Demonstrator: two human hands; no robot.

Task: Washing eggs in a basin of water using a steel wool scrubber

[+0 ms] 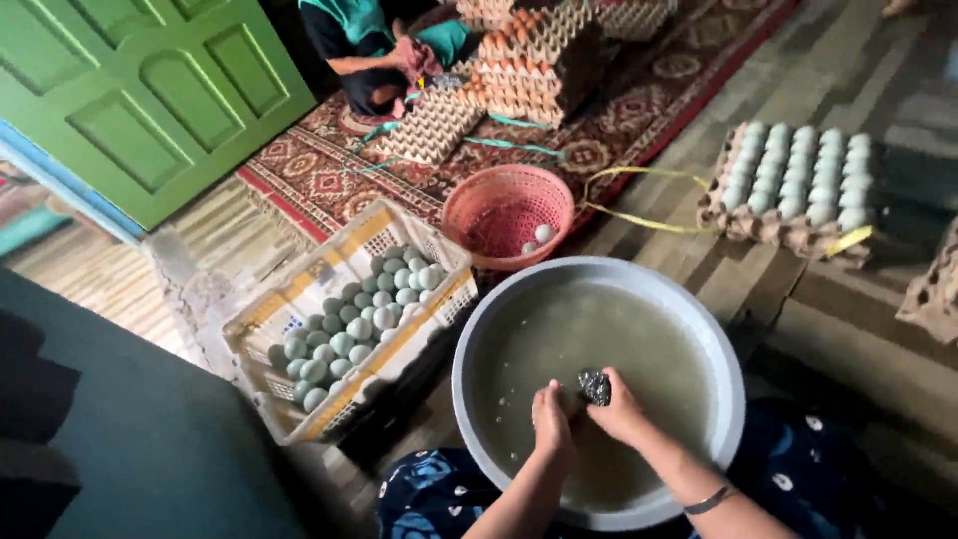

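Note:
A large grey basin (469,339) of cloudy water sits in front of me. Both my hands are in it near the front rim. My right hand (621,411) grips a dark metal scrubber (595,385). My left hand (551,419) is closed beside it, half under the water; whatever it holds is hidden. To the left stands a pale plastic crate (299,289) of greenish eggs (349,324).
A pink basket (507,205) with two eggs sits behind the basin. At the right stand stacked cardboard trays of pale eggs (798,180). On a patterned rug (329,170) a seated person (374,50) works beside trays of brown eggs (524,60). A green door (140,100) is at the left.

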